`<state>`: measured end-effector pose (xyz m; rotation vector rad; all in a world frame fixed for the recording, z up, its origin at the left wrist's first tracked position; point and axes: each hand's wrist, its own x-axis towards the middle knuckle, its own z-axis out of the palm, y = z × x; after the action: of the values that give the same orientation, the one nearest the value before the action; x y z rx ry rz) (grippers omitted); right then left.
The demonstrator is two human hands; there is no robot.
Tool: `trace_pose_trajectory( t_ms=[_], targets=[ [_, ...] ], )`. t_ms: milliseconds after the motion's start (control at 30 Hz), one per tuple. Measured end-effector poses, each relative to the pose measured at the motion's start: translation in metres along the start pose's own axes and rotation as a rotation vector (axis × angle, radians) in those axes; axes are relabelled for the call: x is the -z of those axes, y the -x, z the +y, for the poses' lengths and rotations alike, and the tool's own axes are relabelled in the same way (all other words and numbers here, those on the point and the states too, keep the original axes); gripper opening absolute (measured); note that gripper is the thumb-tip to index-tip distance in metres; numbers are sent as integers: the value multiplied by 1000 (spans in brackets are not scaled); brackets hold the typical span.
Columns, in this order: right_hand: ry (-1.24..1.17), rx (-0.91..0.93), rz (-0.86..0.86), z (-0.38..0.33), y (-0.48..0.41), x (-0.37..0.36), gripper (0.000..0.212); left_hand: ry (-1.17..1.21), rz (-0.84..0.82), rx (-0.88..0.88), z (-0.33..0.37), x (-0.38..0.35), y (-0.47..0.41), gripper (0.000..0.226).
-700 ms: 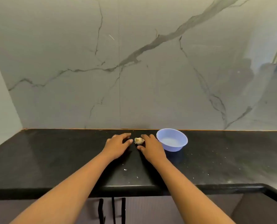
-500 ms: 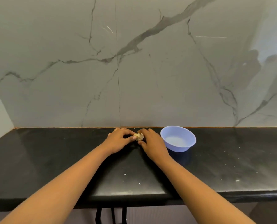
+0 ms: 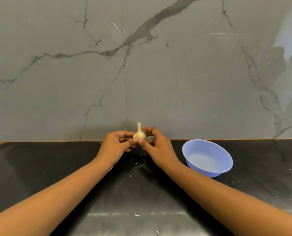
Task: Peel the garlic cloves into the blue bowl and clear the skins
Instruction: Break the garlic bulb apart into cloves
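A pale garlic bulb [image 3: 139,134] with its stalk pointing up is lifted off the black counter [image 3: 56,167] near the back wall. My left hand [image 3: 115,148] pinches its lower left side with thumb and fingers. My right hand [image 3: 156,144] pinches it from the right, fingers curled behind it. The blue bowl [image 3: 208,158] stands on the counter to the right of my right hand, with nothing in it.
A grey marble wall [image 3: 158,74] rises straight behind the counter. Small white flecks [image 3: 136,215] lie scattered on the counter surface in front of my hands and to the right of the bowl.
Both hands closed on the garlic bulb where it lay on the counter and raised it, now upright with the stalk on top. The bowl stayed in place.
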<state>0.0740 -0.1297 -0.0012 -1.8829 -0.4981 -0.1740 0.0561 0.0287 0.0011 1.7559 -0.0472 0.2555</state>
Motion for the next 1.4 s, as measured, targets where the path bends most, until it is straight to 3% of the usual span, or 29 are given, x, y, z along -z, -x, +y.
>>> trace_pose_trajectory(
  t_ms=[267,400,800,1000,1200,1400],
  targets=[
    [-190,-115,-76,5,3,3,23,92,73,33,-4,-2,9,7],
    [-296,-177,-54,3,8,3,18,122,70,63,1,-3,15,22],
    [-355,-321,-99,-12,9,8,24,47,71,77,12,-2,22,17],
    [-367,-313,-87,-14,13,7,26,-110,129,-60,13,-3,29,23],
    [-325,-300,-56,-13,14,5,22,-260,151,-215,16,-3,33,14],
    [-261,-253,-63,-14,16,6,17,-267,171,-278,17,-6,35,14]
  ],
)
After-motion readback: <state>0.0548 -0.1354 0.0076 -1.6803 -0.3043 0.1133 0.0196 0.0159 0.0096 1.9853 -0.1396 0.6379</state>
